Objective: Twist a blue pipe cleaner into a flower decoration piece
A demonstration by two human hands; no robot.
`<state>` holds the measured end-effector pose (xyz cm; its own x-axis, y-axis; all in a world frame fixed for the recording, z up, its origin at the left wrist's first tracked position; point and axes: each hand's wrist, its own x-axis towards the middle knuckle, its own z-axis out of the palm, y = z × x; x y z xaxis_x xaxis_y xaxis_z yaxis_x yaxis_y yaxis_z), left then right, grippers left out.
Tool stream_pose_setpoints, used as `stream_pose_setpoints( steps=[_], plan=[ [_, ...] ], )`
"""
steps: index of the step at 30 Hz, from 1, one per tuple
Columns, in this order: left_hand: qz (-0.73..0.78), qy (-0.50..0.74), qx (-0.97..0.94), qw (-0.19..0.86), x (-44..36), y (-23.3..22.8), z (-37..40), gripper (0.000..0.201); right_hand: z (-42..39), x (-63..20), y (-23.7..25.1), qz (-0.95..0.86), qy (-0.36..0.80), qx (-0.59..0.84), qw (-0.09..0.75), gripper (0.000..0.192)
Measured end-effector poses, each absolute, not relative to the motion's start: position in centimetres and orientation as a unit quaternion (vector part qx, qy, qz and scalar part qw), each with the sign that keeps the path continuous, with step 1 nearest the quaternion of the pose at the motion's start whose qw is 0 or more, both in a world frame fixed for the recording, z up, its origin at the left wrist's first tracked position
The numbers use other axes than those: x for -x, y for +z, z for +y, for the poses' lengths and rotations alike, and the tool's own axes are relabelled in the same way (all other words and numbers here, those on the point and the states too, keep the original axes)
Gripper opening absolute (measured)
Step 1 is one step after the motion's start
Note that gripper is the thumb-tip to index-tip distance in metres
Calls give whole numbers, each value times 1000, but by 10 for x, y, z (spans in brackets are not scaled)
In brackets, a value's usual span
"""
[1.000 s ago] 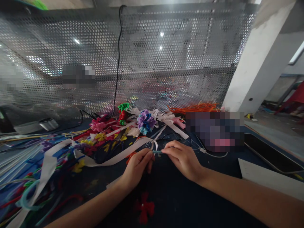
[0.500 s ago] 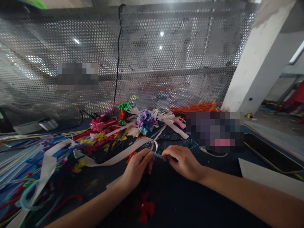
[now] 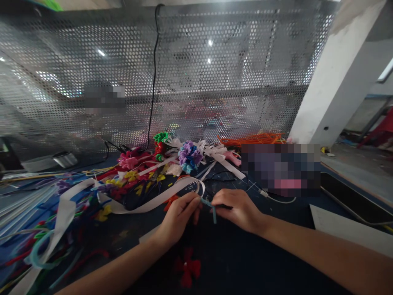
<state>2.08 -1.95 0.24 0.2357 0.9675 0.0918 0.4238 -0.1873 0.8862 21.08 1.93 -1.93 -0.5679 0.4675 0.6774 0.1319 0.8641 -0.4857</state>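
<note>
both hands (image 3: 211,211) pinch a blue pipe cleaner (image 3: 210,206) beside white ribbon (image 3: 159,198).

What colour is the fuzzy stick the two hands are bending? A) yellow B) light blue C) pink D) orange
B: the pipe cleaner pinched between the left hand and right hand is light blue, with one end bent down toward the dark table.

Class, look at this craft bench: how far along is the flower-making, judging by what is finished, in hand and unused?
Done: several flowers lie at the back, including a purple flower and a red flower up front. In hand: the left hand and right hand pinch a bent blue pipe cleaner. Left: orange stems and a white ribbon lie unused.
</note>
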Motion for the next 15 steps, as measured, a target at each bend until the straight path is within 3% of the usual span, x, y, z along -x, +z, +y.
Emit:
stream_pose_setpoints(
  steps=[15],
  plan=[
    [513, 347, -681, 391, -22, 5, -20, 31, 15, -209, -15, -844, 208, 228, 438, 9]
  ],
)
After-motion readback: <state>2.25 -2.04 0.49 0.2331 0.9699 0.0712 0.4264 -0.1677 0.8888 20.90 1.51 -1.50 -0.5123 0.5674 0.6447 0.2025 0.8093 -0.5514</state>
